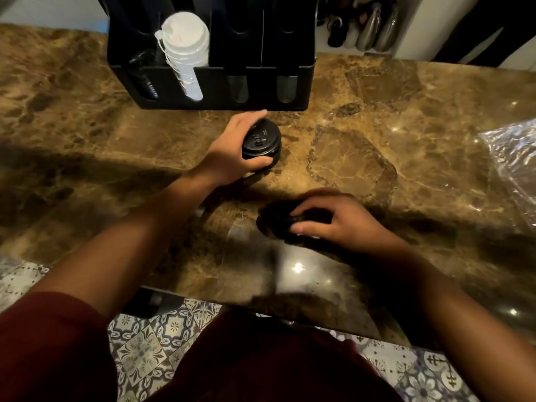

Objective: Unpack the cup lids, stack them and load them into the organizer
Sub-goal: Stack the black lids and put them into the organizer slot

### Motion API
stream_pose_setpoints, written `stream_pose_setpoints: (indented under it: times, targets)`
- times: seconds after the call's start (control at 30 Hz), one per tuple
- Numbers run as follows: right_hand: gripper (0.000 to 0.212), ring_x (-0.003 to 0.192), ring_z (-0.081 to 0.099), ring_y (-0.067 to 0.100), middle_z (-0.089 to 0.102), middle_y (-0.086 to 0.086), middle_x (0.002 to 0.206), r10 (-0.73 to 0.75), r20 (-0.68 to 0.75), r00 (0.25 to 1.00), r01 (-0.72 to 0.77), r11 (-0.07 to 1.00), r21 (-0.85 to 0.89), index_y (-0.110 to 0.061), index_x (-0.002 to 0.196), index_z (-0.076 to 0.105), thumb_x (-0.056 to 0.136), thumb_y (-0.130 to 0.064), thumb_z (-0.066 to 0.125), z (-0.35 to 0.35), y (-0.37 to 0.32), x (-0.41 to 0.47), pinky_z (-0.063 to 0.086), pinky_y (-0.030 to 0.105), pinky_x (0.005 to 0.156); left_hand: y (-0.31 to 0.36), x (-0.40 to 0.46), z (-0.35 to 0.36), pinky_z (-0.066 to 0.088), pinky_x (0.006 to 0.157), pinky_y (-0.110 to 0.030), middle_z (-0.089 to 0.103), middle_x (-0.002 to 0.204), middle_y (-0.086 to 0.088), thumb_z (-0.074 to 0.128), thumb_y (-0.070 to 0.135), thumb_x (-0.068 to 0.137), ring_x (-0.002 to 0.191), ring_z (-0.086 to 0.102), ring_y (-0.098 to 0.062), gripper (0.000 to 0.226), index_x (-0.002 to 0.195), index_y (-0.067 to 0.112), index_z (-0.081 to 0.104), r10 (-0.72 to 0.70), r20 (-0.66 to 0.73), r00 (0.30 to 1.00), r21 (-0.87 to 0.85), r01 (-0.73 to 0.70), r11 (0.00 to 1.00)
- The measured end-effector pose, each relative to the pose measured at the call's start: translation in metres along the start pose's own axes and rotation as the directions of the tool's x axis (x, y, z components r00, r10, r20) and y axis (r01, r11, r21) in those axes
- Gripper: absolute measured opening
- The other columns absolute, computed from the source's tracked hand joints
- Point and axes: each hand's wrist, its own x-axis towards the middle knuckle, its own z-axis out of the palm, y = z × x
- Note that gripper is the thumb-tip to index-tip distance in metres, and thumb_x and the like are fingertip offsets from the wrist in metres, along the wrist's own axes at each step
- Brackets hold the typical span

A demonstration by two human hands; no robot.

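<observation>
Lower right of centre, right hand (336, 221) clutches blurred black lids (278, 224); mid-frame, left hand (232, 152) grips a black lid stack (261, 142) below the organizer (211, 85).

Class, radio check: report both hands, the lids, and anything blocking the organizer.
Left hand grips black lid stack. Right hand holds blurred lids on counter. Organizer path open.

No legible text; embossed marks on black lid stack (261, 139) unreadable.
</observation>
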Motion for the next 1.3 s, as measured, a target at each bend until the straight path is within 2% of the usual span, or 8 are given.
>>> stream_pose_setpoints:
  times: [0.13,0.27,0.5,0.63,0.73,0.93,1.17,1.3]
  targets:
    - [0.034,0.089,0.075,0.009,0.080,-0.007,0.095,0.172,-0.146,0.974,-0.123,0.948,0.293,-0.031,0.106,0.079,0.090,-0.060,0.070,0.002,-0.001,0.025,0.054,0.037,0.079,0.004,-0.008,-0.003,0.029,0.120,-0.019,0.041,0.154,-0.008,0.087,0.021,0.079,0.141,0.040,-0.012,0.091,0.156,0.014,0.039,-0.005,0.027,1.000,-0.034,0.006,0.999]
    - [0.050,0.077,0.074,0.024,0.077,0.012,0.094,0.341,-0.101,0.935,-0.145,0.624,0.768,-0.018,0.114,0.078,0.087,-0.059,0.075,0.006,-0.014,0.050,0.055,0.034,0.065,0.003,-0.009,-0.009,0.030,0.118,-0.017,0.044,0.154,-0.009,0.090,0.025,0.076,0.142,0.042,-0.014,0.095,0.156,0.011,0.039,0.002,0.045,0.999,-0.064,0.001,0.998]
    - [0.047,0.050,0.048,0.017,0.065,0.010,0.078,0.413,-0.068,0.908,-0.105,0.383,0.918,-0.007,0.121,0.068,0.097,-0.048,0.061,0.003,-0.032,0.088,0.036,0.022,0.050,0.000,-0.008,-0.018,0.032,0.121,-0.024,0.040,0.158,0.000,0.096,0.024,0.067,0.142,0.038,-0.005,0.111,0.158,0.017,0.035,-0.023,0.095,0.995,-0.111,0.034,0.993]
    - [0.029,0.045,0.053,0.018,0.061,0.005,0.060,0.403,-0.272,0.874,-0.070,0.657,0.751,-0.006,0.109,0.061,0.106,-0.034,0.055,-0.001,-0.034,0.104,0.041,0.025,0.041,0.005,-0.011,-0.024,0.044,0.114,-0.032,0.052,0.151,0.008,0.099,0.015,0.063,0.141,0.048,-0.011,0.109,0.155,0.030,0.040,0.045,0.160,0.986,-0.334,0.011,0.943]
    - [0.034,0.072,0.072,0.033,0.072,0.013,0.078,0.380,-0.469,0.797,-0.136,0.870,0.474,-0.010,0.097,0.069,0.099,-0.044,0.065,0.005,-0.031,0.113,0.061,0.053,0.066,0.009,-0.018,-0.024,0.048,0.104,-0.019,0.060,0.141,0.020,0.089,0.013,0.077,0.134,0.055,-0.003,0.091,0.151,0.037,0.041,0.007,0.178,0.984,-0.498,0.084,0.863]
    - [0.042,0.077,0.072,0.034,0.070,0.005,0.076,0.417,-0.421,0.806,-0.231,0.875,0.425,-0.018,0.085,0.062,0.081,-0.059,0.072,0.018,-0.031,0.125,0.059,0.064,0.070,0.005,-0.016,-0.014,0.048,0.093,-0.008,0.055,0.137,0.007,0.058,0.029,0.100,0.114,0.060,0.016,0.064,0.159,0.026,0.033,-0.302,0.075,0.951,-0.547,0.292,0.785]
    - [0.058,0.122,0.058,-0.004,0.057,-0.006,0.142,0.214,-0.398,0.892,-0.092,0.949,0.303,-0.032,0.152,0.049,0.097,-0.042,0.065,0.018,-0.017,0.120,0.049,0.030,0.105,0.001,-0.013,-0.006,0.047,0.100,-0.015,0.063,0.135,0.010,0.060,0.039,0.094,0.120,0.061,0.006,0.053,0.146,0.029,0.055,-0.318,0.038,0.947,-0.505,0.293,0.812]
    - [0.067,0.134,0.053,-0.004,0.051,-0.028,0.141,0.153,-0.178,0.972,-0.068,0.910,0.409,-0.051,0.154,0.036,0.096,-0.042,0.069,0.017,-0.007,0.108,0.046,0.033,0.114,0.000,-0.011,-0.007,0.048,0.109,-0.029,0.063,0.139,0.005,0.060,0.042,0.095,0.126,0.060,-0.008,0.049,0.143,0.033,0.057,-0.325,0.043,0.945,-0.464,0.307,0.831]
